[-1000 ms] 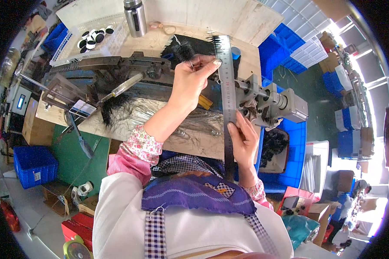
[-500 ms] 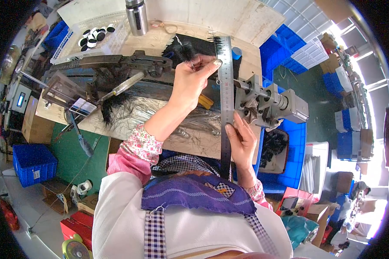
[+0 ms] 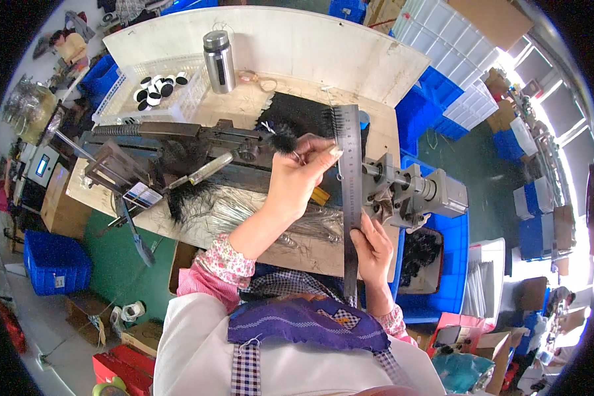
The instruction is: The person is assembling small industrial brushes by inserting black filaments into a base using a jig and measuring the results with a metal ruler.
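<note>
Now lower in the view than half a second ago: both hands and the long metal ruler (image 3: 351,191), along with the wooden bench (image 3: 310,254) and the silver bottle (image 3: 220,66). Probably just a tip of the head, with nearly all shifted the same way. Seems to mean little change for the work in hand: still gripped at the same two spots, and still lined up beside the thin bristly brush (image 3: 332,122).

Look first at the left hand (image 3: 297,175): bent in, with thumb and fingers pinched together at the ruler's left edge, on the stem of the brush by the look of it. Too small to tell for sure. Next to those fingers, see a puffy black tuft (image 3: 285,137) with a white tip; cannot tell if held or only touching. Then the right hand (image 3: 375,247): pinching the ruler from its right side, nearer the body.

To find the ruler, look over the bench, from the dark mat (image 3: 300,105) down toward the purple apron (image 3: 303,327), just left of the grey machine (image 3: 445,193). Looks flat, straight and stiff, with shiny silver and fine marks at the far end, and darker near the body. On the brush, see short dark bristles poking out to the left, like a little comb.
</note>
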A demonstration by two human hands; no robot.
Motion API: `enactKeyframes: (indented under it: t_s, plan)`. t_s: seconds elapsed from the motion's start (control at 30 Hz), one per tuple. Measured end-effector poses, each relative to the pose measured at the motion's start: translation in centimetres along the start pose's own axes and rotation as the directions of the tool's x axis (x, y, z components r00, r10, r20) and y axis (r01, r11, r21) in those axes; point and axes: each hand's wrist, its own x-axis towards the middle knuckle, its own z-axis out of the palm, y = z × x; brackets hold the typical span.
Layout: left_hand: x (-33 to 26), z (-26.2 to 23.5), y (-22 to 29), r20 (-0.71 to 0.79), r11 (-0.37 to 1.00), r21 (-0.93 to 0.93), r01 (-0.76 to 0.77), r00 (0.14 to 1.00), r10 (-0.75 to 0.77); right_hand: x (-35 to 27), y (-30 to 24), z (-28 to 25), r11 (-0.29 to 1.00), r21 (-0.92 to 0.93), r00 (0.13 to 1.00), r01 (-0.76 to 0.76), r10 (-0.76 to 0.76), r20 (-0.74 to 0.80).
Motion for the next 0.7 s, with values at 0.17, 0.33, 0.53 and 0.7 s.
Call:
enactKeyframes:
  t_s: [0.17, 0.33, 0.53, 0.7]
  plan:
    - [-0.1, 0.1, -0.1, 0.031, 0.999, -0.034, -0.037, 0.999, 0.038, 0.1, 0.4, -0.1, 1.0, -0.025, 1.0, 0.015, -0.014, 0.004]
    - [-1.4, -0.3, 0.8, 0.063, 0.998, -0.048, -0.049, 0.997, 0.052, -0.5, -0.3, 0.1, 0.998, -0.049, 0.999, 0.049, -0.049, 0.007]
    - [-0.9, 1.1, -0.2, -0.011, 0.997, 0.003, 0.076, 0.997, -0.076, -1.0, 0.5, -0.6, 0.995, -0.049, 0.991, 0.088, -0.092, -0.093]
    - [-1.2, 0.4, -1.6, 0.049, 0.997, 0.05, 0.053, 0.997, -0.055, -2.7, 2.5, -3.9, 0.998, -0.005, 0.978, 0.065, -0.065, -0.199]
